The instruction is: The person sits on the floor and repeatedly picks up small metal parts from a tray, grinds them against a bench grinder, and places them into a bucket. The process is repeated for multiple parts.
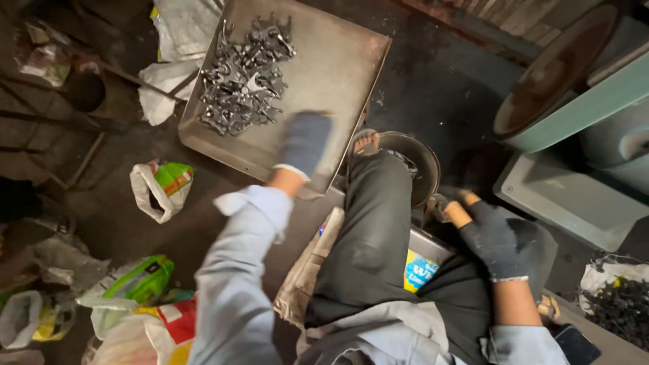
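White sack: at nine o'clock, open-mouthed, green and orange print.
Green bag: at eight o'clock, crumpled, lying flat.
Red-and-yellow bag: at seven o'clock.
Blue-and-yellow label: round, just below centre, on a metal box.

Crumpled plastic bags lie on the dark floor beside a green machine

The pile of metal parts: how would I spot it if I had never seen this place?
Find the big square metal tray tilted at the top middle, just beyond the left hand in its dark glove. The pile of metal parts lies in the tray's upper left corner. It is shiny silver and tangled, unlike the dull black pieces in the white sack at far right.
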